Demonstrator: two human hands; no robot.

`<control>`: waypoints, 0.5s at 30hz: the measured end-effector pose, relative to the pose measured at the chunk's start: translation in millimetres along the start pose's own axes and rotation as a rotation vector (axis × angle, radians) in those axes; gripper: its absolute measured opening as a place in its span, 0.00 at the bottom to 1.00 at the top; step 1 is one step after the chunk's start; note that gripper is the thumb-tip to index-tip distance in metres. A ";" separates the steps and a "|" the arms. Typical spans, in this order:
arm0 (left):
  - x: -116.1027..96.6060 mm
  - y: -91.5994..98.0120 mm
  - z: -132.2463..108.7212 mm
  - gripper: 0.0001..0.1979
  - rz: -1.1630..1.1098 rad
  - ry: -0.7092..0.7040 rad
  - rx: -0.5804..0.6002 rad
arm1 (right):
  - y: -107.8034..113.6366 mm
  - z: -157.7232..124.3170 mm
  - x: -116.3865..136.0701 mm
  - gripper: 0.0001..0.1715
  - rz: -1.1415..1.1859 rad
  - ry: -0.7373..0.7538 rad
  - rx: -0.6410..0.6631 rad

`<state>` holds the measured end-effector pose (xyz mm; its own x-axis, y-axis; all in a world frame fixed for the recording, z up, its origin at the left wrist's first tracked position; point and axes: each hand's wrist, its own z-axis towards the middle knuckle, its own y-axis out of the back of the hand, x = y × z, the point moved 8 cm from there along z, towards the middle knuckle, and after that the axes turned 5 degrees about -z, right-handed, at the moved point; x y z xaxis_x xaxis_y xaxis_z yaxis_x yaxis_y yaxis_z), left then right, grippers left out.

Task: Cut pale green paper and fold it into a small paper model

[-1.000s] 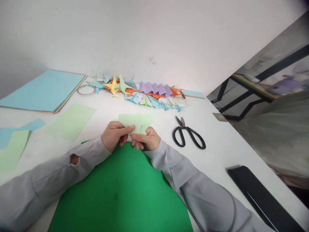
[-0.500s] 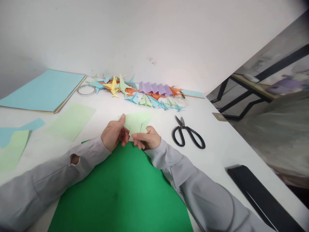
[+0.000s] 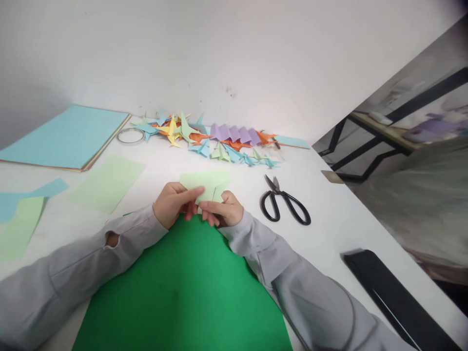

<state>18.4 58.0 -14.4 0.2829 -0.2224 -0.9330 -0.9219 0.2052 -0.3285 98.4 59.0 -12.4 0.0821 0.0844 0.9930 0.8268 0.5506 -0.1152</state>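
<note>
A folded piece of pale green paper (image 3: 210, 180) is held up between both hands, just beyond the top of the green sheet (image 3: 183, 282). My left hand (image 3: 178, 201) is closed on its left side, with the thumb lying flat across the front near the middle. On the lower right edge, my right hand (image 3: 224, 208) pinches the paper between thumb and fingers. A crease and overlapping flaps show on its front. The fingers behind the paper are partly hidden.
Black-handled scissors (image 3: 285, 197) lie to the right, beyond a long black object (image 3: 395, 292). Folded paper shapes (image 3: 183, 130) line the wall, beside a tape roll (image 3: 130, 136). A blue-topped paper stack (image 3: 69, 134) and loose green paper (image 3: 109, 183) are at left.
My left thumb has moved right and down, from the paper's upper left edge to the middle of its front. My right hand and the things on the table are unchanged.
</note>
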 end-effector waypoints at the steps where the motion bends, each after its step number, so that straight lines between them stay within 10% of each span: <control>1: -0.4 -0.7 -0.6 0.19 0.023 -0.001 0.004 | 0.4 -0.1 0.0 0.17 -0.015 0.010 0.005; 15: -9.2 -15.3 -6.2 0.10 0.236 -0.129 0.190 | 14.4 -1.4 -10.9 0.34 -0.093 -0.092 -0.173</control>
<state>28.2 51.0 0.2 0.1096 -0.0274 -0.9936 -0.9038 0.4133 -0.1110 110.2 64.9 -24.9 -0.0437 0.1202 0.9918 0.9121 0.4099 -0.0095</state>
